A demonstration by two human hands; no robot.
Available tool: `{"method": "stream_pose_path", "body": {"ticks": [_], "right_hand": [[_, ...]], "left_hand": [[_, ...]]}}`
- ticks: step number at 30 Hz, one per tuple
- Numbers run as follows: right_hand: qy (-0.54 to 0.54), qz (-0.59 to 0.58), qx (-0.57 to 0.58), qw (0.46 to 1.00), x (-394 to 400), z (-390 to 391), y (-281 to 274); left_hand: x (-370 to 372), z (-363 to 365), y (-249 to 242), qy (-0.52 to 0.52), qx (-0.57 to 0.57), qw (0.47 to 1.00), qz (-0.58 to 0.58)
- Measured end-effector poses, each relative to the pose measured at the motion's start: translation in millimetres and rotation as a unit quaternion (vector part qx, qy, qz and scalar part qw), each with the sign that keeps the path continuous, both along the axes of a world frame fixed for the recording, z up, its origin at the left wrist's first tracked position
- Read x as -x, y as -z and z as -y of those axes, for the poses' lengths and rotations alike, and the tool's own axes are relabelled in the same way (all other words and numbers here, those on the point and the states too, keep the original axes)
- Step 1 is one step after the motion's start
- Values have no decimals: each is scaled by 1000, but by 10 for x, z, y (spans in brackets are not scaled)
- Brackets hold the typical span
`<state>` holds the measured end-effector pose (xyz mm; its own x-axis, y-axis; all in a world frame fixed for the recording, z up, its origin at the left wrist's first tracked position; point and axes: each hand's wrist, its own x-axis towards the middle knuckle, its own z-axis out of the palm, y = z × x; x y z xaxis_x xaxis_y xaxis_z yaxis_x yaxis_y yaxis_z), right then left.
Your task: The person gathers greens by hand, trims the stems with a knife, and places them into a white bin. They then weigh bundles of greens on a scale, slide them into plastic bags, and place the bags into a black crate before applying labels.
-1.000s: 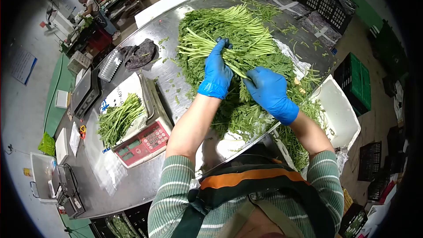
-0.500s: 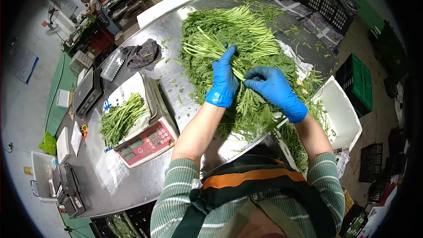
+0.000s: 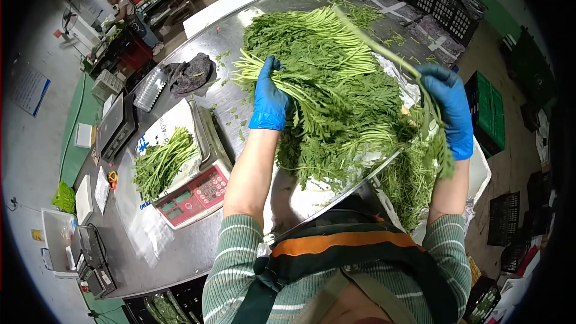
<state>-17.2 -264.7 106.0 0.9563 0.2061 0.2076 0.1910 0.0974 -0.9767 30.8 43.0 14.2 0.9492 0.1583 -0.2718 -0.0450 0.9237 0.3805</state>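
My left hand point(image 3: 270, 99), in a blue glove, is closed around a bunch of leafy green stalks point(image 3: 315, 99), cut ends pointing left and leaves trailing right. It is held over the big pile of the same greens point(image 3: 294, 36) on the metal table point(image 3: 180, 252). Out to the right, my gloved right hand point(image 3: 450, 108) grips a single long stalk point(image 3: 384, 51), slightly blurred, its leaves hanging below the fingers. Beneath that hand, loose trimmings point(image 3: 408, 195) lie near a white foam box point(image 3: 483, 171). Left of the pile, a smaller heap of greens point(image 3: 165, 162) rests on a weighing scale point(image 3: 195, 198).
A dark cloth point(image 3: 191, 74) and a clear plastic container point(image 3: 151, 89) lie at the table's left. Black crates point(image 3: 444, 9) stand behind, a green crate point(image 3: 487, 114) to the right. Orange-handled scissors point(image 3: 113, 179) are by the scale. Another person point(image 3: 129, 15) works far left.
My right hand has moved away to the right, drawing one stalk out of the bunch. My left hand, still holding the bunch, has shifted left and slightly down.
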Motion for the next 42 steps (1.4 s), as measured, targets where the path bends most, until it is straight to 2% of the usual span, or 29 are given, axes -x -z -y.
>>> {"method": "stream_pose_path", "body": {"ticks": [1, 3, 4, 5, 8, 10, 11, 13, 14, 16, 17, 19, 20, 22, 23, 24, 25, 26, 27, 28, 29, 31, 32, 33, 35, 36, 39, 40, 42], "right_hand": [[46, 7, -56, 997, -3, -79, -34], [113, 89, 45, 989, -54, -281, -69], [107, 136, 50, 984, -119, -418, 24], [61, 200, 30, 977, -235, -554, 162], [28, 181, 187, 965, -266, -813, 455], [-16, 218, 264, 940, -228, -907, 537], [-37, 212, 305, 928, -227, -871, 509], [4, 158, 273, 949, -260, -764, 376], [70, 193, 230, 951, -312, -702, 366], [104, 192, 201, 955, -420, -737, 377], [94, 198, 219, 951, -354, -785, 373], [32, 47, 105, 993, -272, -855, 299], [33, 24, 65, 997, -374, -747, 372], [47, 16, -8, 999, -335, -373, 197], [42, 32, -66, 996, -278, -74, 68], [22, 60, -183, 981, -273, 271, -21], [-76, 98, -327, 937, -348, 690, 7], [-221, 99, -433, 868, -355, 1064, 33], [-12, 39, -203, 978, -304, 1201, 126], [196, -29, 53, 979, -276, 1313, 259], [255, 44, 380, 888, -473, 1450, 661], [348, 187, 526, 753, -447, 1560, 1025], [390, 177, 477, 767, -476, 1532, 1098], [378, 158, 407, 816, -481, 1456, 1045], [313, 68, 200, 926, -305, 1034, 709], [269, 45, 111, 956, -311, 894, 694], [144, -20, -68, 987, -326, 505, 577], [145, -19, -69, 987, -379, 381, 612], [115, -32, -60, 991, -390, 278, 565]], "left_hand": [[53, 50, -35, 40, -14, 998, 35], [38, 195, -63, 41, -71, 995, 56], [77, 296, -118, 54, -86, 992, 72], [35, 272, -25, 156, -38, 976, 147], [127, 477, -218, 245, 7, 957, 156], [201, 535, -282, 268, -29, 945, 184], [258, 561, -318, 202, -90, 966, 132], [293, 542, -319, 177, -197, 956, 123], [298, 571, -319, 161, -317, 925, 132], [280, 744, -231, 151, -506, 831, 173], [282, 901, -177, 106, -621, 745, 220], [297, 1141, -130, 110, -714, 664, 194], [294, 1163, -140, 130, -759, 616, 170], [446, 1123, -423, 286, -790, 499, 213], [507, 1018, -327, 272, -824, 442, 228], [488, 873, -190, 300, -783, 479, 262], [437, 727, -115, 327, -739, 511, 294], [415, 613, -163, 332, -691, 587, 259], [408, 526, -217, 337, -636, 659, 217], [366, 494, -277, 299, -644, 677, 194], [315, 509, -321, 279, -660, 666, 208], [277, 684, -433, 276, -659, 657, 240], [249, 836, -446, 302, -626, 669, 265], [262, 993, -430, 332, -592, 677, 284], [217, 1358, -363, 298, -637, 620, 347], [174, 1530, -272, 272, -654, 599, 375], [160, 1999, -129, 268, -657, 565, 421], [274, 2087, -117, 289, -654, 608, 345], [187, 2143, 0, 450, -477, 730, 192]]}}
